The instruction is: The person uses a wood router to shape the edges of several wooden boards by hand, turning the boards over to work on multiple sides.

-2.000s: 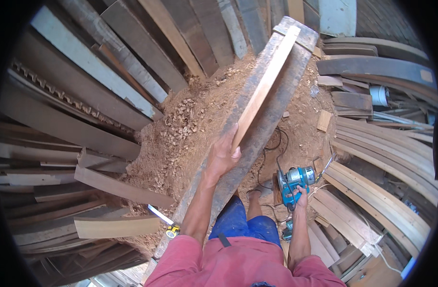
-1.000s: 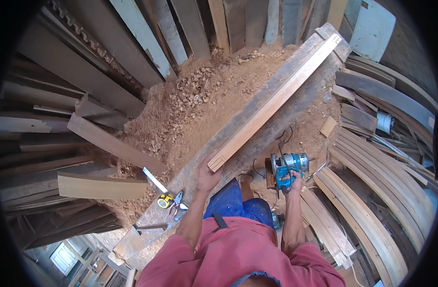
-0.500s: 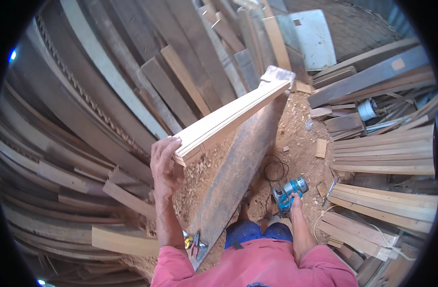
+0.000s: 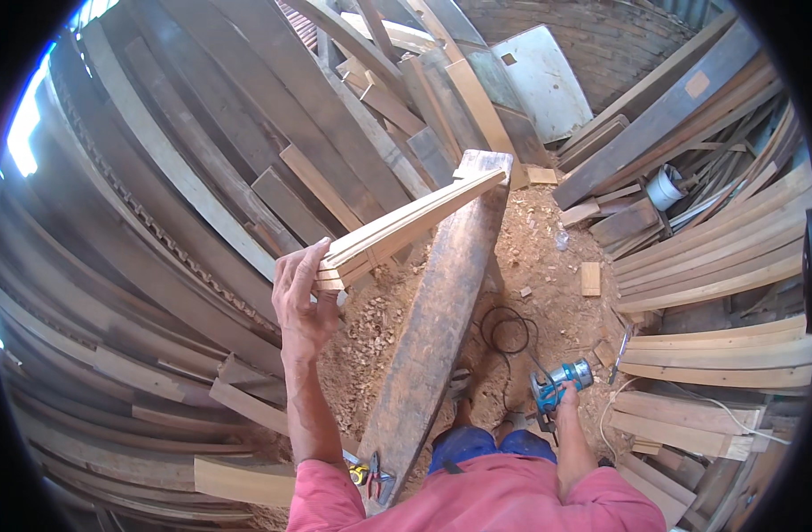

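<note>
My left hand grips the near end of a pale wooden board with grooves along its length. The board's far end rests on the far end of a worn wooden bench, and its near end is held up off the bench's left side. Low at my right side, my right hand is closed around a blue handheld router with a silvery motor end. A dark cord loops on the ground near it. Pliers and a yellow tape measure lie on the bench's near end.
Long planks lean all along the left. Stacked boards stand on the right, beside a white bucket. Wood shavings cover the ground, with a small wood block on them. A white panel leans at the back.
The router in my right hand has moved a little right and down, with its motor end turned farther right. My left hand still holds the board's end. The whole view has shifted slightly.
</note>
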`<control>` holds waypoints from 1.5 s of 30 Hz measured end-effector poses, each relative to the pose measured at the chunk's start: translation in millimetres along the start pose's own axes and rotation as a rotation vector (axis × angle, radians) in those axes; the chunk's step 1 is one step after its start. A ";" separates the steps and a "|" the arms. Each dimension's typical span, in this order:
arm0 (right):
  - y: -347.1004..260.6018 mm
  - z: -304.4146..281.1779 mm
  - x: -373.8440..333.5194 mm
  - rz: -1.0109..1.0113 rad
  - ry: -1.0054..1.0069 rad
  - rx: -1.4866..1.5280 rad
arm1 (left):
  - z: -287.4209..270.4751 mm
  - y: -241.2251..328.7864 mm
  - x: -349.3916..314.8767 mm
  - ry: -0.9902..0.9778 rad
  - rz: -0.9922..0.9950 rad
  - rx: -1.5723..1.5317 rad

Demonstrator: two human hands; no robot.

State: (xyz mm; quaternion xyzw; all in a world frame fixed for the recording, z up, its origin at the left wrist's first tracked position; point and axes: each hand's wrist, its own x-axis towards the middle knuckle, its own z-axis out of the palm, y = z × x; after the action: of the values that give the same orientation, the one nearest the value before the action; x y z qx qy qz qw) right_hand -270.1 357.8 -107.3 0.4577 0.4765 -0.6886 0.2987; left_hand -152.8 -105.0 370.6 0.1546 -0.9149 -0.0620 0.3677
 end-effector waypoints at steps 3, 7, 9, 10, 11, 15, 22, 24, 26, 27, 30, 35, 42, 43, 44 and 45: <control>-6.0 -15.3 3.6 -0.014 0.029 -0.047 | -0.2 4.8 -1.3 0.003 -0.011 -0.014; -9.5 -28.4 1.7 -0.003 0.077 0.010 | -1.7 10.1 -6.8 -0.009 -0.009 -0.026; -10.5 -35.2 5.0 -0.032 0.081 -0.016 | -1.9 13.7 -8.3 -0.011 -0.001 -0.026; -10.8 -36.7 6.0 -0.032 0.082 -0.016 | -1.9 15.1 -9.4 -0.017 0.001 -0.031; -11.0 -38.7 6.8 -0.023 0.077 0.000 | -1.7 16.3 -10.3 -0.024 0.005 -0.037; -8.1 -40.9 9.2 -0.044 0.037 -0.063 | 1.8 19.4 -15.5 -0.013 0.021 -0.051; 0.8 -23.9 5.8 0.012 0.011 -0.003 | 2.1 22.6 -25.9 -0.022 -0.008 -0.044; 1.9 -19.7 7.6 0.027 0.029 0.042 | 3.5 22.8 -29.2 -0.022 -0.003 -0.044; 8.2 -13.3 0.3 0.002 0.025 0.044 | 2.3 21.4 -35.3 -0.027 -0.003 -0.029; 11.7 -9.1 -4.5 -0.022 0.020 0.044 | 1.2 20.2 -38.8 -0.032 -0.004 -0.021; 12.7 -10.6 3.0 -0.036 -0.002 0.041 | 2.2 21.0 -44.2 -0.029 -0.011 -0.030; 17.1 -24.6 21.6 0.001 -0.033 0.028 | 4.4 23.1 -61.1 -0.025 -0.060 -0.046; 18.4 -25.4 9.2 -0.013 -0.036 0.024 | 3.4 25.1 -120.5 -0.073 -0.085 0.029; 17.9 -29.3 9.9 -0.007 -0.037 0.013 | 7.4 26.5 -137.6 -0.072 -0.089 0.028; 16.6 -33.2 7.5 -0.003 -0.035 0.005 | 11.1 28.3 -156.5 -0.136 -0.133 0.057; 13.6 -38.1 5.2 0.021 -0.029 -0.015 | 15.9 30.8 -176.6 -0.201 -0.177 0.085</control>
State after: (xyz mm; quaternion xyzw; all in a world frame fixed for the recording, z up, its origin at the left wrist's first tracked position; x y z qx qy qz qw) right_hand -247.6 388.4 -122.0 0.4503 0.4725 -0.6885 0.3162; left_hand -50.6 -17.8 250.7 0.2433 -0.9316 -0.0705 0.2606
